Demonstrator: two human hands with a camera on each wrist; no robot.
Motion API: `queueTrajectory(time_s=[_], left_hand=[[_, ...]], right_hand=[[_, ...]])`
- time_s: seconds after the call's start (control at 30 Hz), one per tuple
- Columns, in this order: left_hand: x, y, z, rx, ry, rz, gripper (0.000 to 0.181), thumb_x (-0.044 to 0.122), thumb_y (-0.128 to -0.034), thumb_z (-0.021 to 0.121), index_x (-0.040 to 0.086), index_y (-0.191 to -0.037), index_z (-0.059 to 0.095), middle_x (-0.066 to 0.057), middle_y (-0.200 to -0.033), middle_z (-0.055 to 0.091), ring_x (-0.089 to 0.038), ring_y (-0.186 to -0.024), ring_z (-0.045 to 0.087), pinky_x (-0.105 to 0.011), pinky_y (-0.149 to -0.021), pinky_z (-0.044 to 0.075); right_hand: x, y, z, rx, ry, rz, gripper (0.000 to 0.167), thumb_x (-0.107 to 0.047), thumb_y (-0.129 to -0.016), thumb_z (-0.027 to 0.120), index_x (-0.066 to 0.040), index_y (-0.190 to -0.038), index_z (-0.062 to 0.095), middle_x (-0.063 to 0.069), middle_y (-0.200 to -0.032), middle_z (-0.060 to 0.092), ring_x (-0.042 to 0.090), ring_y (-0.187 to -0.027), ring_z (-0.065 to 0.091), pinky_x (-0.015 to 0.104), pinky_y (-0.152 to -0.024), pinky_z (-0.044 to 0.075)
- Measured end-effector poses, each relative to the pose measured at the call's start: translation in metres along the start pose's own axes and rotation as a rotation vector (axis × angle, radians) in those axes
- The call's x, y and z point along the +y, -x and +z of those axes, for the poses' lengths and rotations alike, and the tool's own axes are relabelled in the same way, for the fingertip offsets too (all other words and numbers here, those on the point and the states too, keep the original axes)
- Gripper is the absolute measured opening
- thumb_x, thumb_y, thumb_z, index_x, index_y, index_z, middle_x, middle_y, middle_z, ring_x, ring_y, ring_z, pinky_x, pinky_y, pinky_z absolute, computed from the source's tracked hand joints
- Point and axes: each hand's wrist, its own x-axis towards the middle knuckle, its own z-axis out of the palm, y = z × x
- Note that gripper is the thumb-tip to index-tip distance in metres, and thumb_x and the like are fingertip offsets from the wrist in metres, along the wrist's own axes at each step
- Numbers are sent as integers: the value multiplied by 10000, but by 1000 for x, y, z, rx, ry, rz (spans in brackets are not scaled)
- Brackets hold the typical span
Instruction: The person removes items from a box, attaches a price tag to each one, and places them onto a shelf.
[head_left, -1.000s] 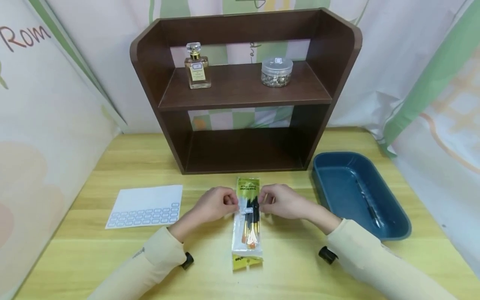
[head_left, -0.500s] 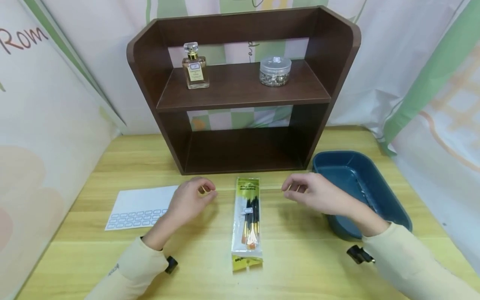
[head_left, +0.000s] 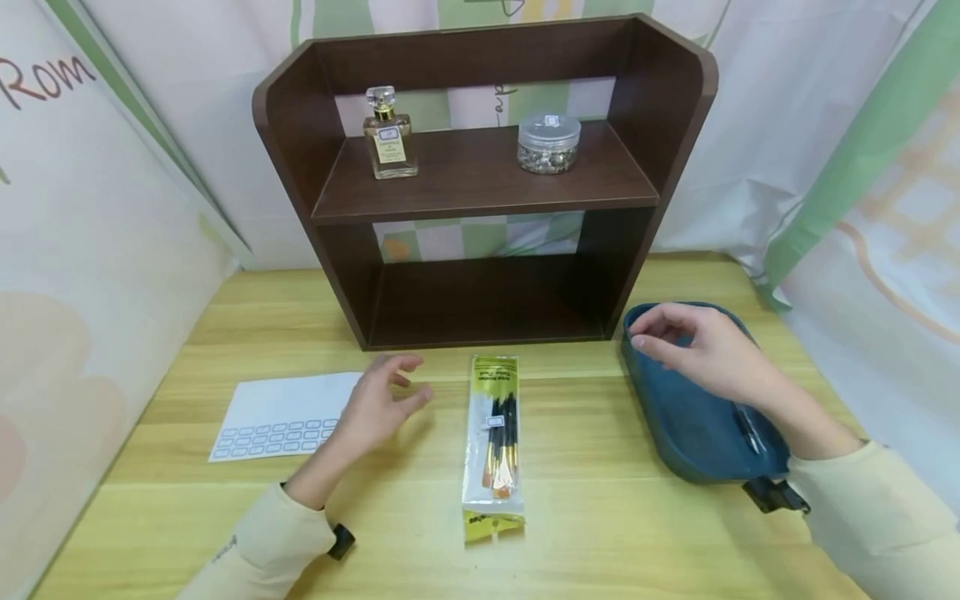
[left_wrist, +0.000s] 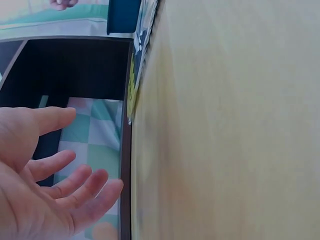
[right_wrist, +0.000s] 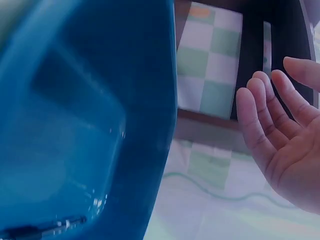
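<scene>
A clear pack of paintbrushes [head_left: 492, 467] with yellow-green ends lies flat on the table, a small blue-edged label [head_left: 495, 422] stuck on it. To its left my left hand [head_left: 378, 407] hovers with loosely bent fingers, over the right edge of a white sheet of labels [head_left: 281, 408]. Nothing is in its palm in the left wrist view. My right hand [head_left: 708, 350] is above the blue basin [head_left: 660, 417], its fingers relaxed and holding nothing. Inside the basin lies a dark pen [head_left: 747, 429], also visible in the right wrist view; the forearm hides part of the basin.
A dark brown two-tier shelf [head_left: 483, 200] stands behind the pack. Its upper board carries a perfume bottle [head_left: 390, 146] on the left and a lidded clear jar [head_left: 549, 146] on the right. Patterned cloth [head_left: 847, 208] hangs around the table.
Both hands have left the paintbrush pack. My left hand moved left to the label sheet, while my right hand moved right until it is over the basin. The pack stays in place.
</scene>
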Motion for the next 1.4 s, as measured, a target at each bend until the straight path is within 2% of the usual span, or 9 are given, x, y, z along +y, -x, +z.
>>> queueTrajectory(time_s=[0.17,0.27,0.43,0.57,0.73,0.9,1.0,1.23,1.4], left_hand=[[0,2,5,-36,84,-43,578,129,-860,807,35,-1376,565,-180,-1299,566,-330,-1063,625,-411,-817,570],[1,2,8,-72,168,-86,612,108,-853,809,30,-1397,541,-197,-1335,532,-319,-1049,627,-356,-740,584],[4,4,15,-105,264,-151,645,81,-843,809,46,-1421,523,-200,-1389,506,-277,-1011,629,-344,-648,588],[4,5,21,-140,310,-197,675,101,-845,809,75,-1445,502,-170,-1394,514,-280,-995,631,-359,-675,598],[5,4,28,-216,426,-253,706,83,-850,795,71,-1473,462,-178,-1404,516,-294,-1030,624,-377,-713,606],[8,4,34,-282,501,-247,711,33,-851,775,26,-1474,430,-223,-1423,476,-327,-1094,579,-395,-747,606],[10,5,38,-295,526,-251,711,13,-846,772,17,-1467,426,-232,-1418,463,-324,-1083,570,-400,-753,606],[15,6,46,-323,587,-256,706,-23,-839,764,-6,-1453,416,-257,-1407,463,-315,-1061,586,-419,-757,607],[16,6,50,-341,623,-273,691,-11,-854,754,-20,-1449,403,-267,-1400,468,-315,-1064,601,-426,-771,604]], right_hand=[[10,0,-10,65,-35,-20,119,-111,-959,698,-67,-1069,693,48,-879,702,127,-689,645,265,-556,550],[15,-2,-15,108,-52,13,170,-99,-947,709,-58,-1110,687,61,-929,714,108,-704,659,256,-574,561],[19,-7,-26,160,-45,70,303,-117,-955,701,-85,-1252,652,-39,-1022,703,67,-743,672,242,-583,563],[21,-14,-37,200,-78,82,388,-141,-978,674,-88,-1353,590,-105,-1061,652,10,-808,672,241,-595,576],[20,-26,-54,250,-181,115,521,-196,-1018,610,-170,-1511,445,-49,-1170,593,-21,-874,664,225,-617,583],[14,-38,-68,261,-263,115,562,-258,-1057,515,-280,-1582,313,150,-1375,472,-24,-933,647,205,-634,579],[9,-48,-73,266,-301,106,568,-277,-1067,478,-321,-1593,266,221,-1464,384,-17,-963,637,192,-651,574],[-3,-74,-82,304,-355,77,589,-321,-1072,434,-384,-1600,180,168,-1587,297,60,-1053,612,198,-681,572],[-13,-90,-91,351,-403,80,583,-393,-1071,406,-426,-1591,145,117,-1617,260,153,-1122,615,218,-691,574]])
